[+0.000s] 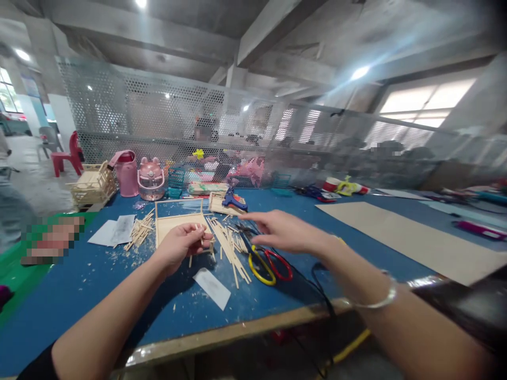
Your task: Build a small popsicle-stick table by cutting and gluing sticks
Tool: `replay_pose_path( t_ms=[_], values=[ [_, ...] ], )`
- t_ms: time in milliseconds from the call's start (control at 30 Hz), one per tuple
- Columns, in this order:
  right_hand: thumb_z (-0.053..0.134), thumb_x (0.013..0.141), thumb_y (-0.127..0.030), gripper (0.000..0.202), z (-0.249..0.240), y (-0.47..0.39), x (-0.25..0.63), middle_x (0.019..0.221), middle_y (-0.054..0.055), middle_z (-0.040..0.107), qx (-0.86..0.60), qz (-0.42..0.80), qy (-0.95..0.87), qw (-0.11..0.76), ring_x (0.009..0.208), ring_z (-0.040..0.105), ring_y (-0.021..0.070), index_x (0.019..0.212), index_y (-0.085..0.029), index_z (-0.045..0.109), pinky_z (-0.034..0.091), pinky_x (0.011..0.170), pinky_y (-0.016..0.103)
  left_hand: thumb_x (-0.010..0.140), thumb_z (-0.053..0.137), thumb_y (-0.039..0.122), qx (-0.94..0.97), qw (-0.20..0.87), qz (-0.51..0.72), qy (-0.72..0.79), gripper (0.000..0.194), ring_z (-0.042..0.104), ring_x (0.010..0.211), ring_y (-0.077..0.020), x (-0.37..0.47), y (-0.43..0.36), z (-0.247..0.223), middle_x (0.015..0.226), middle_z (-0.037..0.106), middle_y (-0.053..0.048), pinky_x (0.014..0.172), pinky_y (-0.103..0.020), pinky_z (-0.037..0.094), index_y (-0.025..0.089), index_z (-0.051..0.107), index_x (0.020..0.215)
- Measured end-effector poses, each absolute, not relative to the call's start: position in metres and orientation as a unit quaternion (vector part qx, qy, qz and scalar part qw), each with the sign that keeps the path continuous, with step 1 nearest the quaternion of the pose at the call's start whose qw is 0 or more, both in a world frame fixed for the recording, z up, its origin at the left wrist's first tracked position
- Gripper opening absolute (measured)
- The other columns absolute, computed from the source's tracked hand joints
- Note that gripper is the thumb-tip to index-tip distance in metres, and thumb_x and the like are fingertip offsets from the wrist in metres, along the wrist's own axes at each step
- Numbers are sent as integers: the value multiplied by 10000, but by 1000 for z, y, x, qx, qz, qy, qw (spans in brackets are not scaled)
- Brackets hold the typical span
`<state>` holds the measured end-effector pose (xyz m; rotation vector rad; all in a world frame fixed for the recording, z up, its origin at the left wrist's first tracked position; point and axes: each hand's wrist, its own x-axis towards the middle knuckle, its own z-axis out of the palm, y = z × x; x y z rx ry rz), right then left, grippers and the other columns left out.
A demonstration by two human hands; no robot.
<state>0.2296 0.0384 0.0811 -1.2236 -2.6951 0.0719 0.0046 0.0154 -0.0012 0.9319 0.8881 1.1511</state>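
Note:
My left hand (186,241) pinches a small piece of wooden sticks (202,232) above the blue table. Behind it lies a flat wooden stick frame (178,221). My right hand (277,229) hangs with its index finger stretched out and thumb apart, holding nothing visible, over scissors (262,265) with one yellow and one red handle. Between the hands, loose wooden sticks (227,245) are scattered, and a second pile (140,229) is on the left. A blue glue gun (233,200) rests near a small wooden piece at the back.
A pink bottle (127,174) and a pink-lidded jar (151,179) stand at the back left, beside stacked wooden frames (93,184). A large beige board (412,237) lies on the right. Black cables run off the front edge (237,331). A perforated metal screen (170,111) stands behind.

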Motion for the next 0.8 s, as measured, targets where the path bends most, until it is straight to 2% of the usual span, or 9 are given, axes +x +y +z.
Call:
replay_pose_path(
  t_ms=[67, 133, 267, 433, 633, 800],
  values=[
    [666, 648, -315, 662, 71, 42, 199, 586, -25, 507, -365, 51, -916, 157, 489, 407, 98, 1255, -195, 432, 289, 465, 225, 656, 680, 318, 428, 649, 496, 387, 234, 606, 630, -89, 4, 16, -2, 744, 669, -46, 561, -169, 429, 145, 568, 767],
    [694, 612, -353, 730, 58, 48, 175, 656, -12, 512, -323, 71, -921, 204, 550, 416, 102, 1264, -176, 417, 320, 511, 231, 632, 691, 353, 445, 646, 495, 375, 268, 591, 619, -84, 2, 16, -3, 706, 660, -36, 578, -174, 425, 145, 573, 752],
    [684, 639, -320, 561, 36, 60, 155, 702, -1, 522, -258, 111, -924, 260, 616, 423, 100, 1156, -161, 534, 344, 578, 231, 600, 705, 383, 453, 643, 504, 357, 293, 519, 524, -47, -1, 18, -2, 605, 611, 11, 572, -170, 410, 142, 590, 719],
    [632, 696, -285, 440, 15, 60, 153, 683, 3, 541, -262, 180, -889, 329, 557, 379, 82, 1109, -148, 572, 325, 528, 207, 559, 732, 365, 456, 638, 486, 386, 290, 491, 513, -34, -4, 19, -2, 591, 583, 25, 554, -158, 391, 128, 614, 677],
    [647, 650, -250, 426, -1, 59, 151, 790, 19, 609, -277, 314, -845, 333, 590, 440, 88, 1066, -168, 607, 364, 555, 214, 569, 720, 378, 484, 642, 466, 370, 295, 567, 600, -90, -5, 21, -5, 630, 635, -28, 676, -224, 440, 115, 650, 685],
    [703, 567, -227, 515, -3, 58, 149, 807, 7, 592, -254, 391, -821, 329, 639, 468, 93, 1067, -166, 595, 396, 595, 220, 602, 704, 349, 472, 656, 464, 363, 285, 600, 620, -111, -5, 19, -3, 717, 681, -72, 662, -229, 449, 119, 667, 767]
  ],
)
